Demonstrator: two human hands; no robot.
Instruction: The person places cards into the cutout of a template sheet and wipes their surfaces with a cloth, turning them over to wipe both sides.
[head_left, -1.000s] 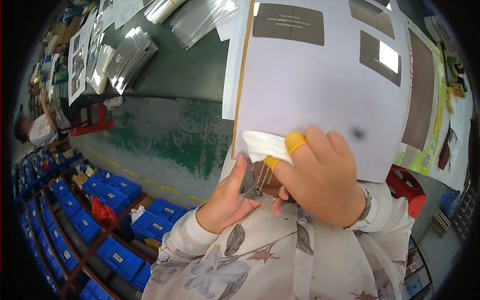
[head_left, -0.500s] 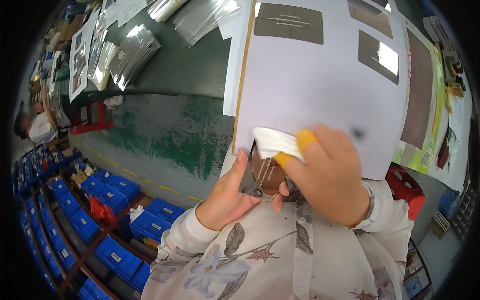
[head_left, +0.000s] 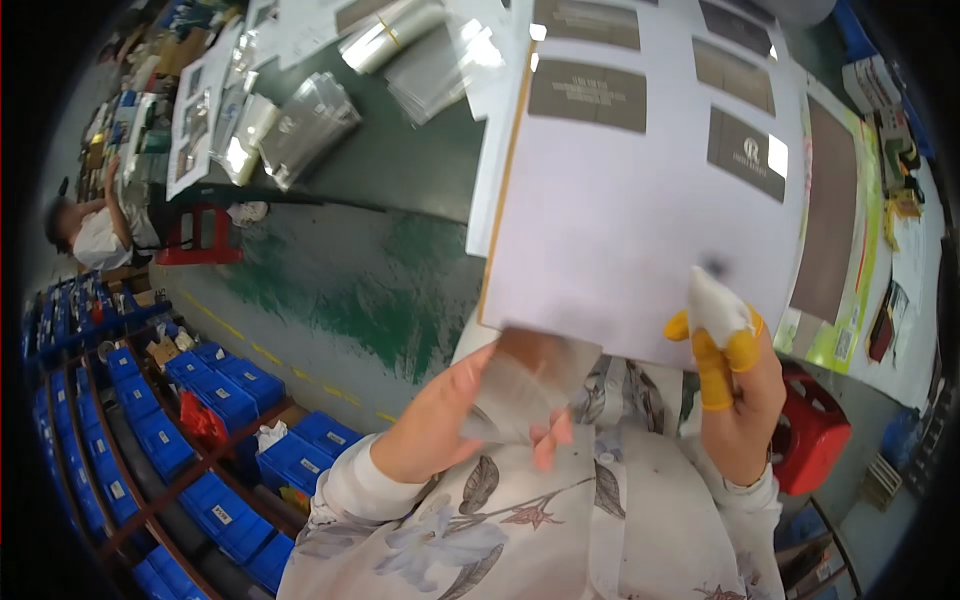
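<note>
My left hand [head_left: 435,415] is closed on a shiny, brownish-grey card [head_left: 530,375], blurred by motion, at the near edge of the white board [head_left: 600,240]. To its right, my right hand [head_left: 740,390] pinches a bunched white cloth [head_left: 715,308] above the board's near right part. Yellow finger covers [head_left: 712,375] sit on several fingertips of that hand. Further up the board lie several dark cards with pale print, among them a printed card [head_left: 588,97] at the left and a logo card [head_left: 745,150] at the right.
Plastic-sleeved cards [head_left: 310,130] and clear sleeves [head_left: 435,75] lie on the dark green table [head_left: 400,150]. Blue bins [head_left: 215,390] fill racks at the lower left. A red stool [head_left: 815,430] stands at my right; another person [head_left: 95,230] sits far left.
My right hand and the cloth have moved off the card to the right and turned upward. The card has tilted in my left hand. The whole view has shifted slightly.
</note>
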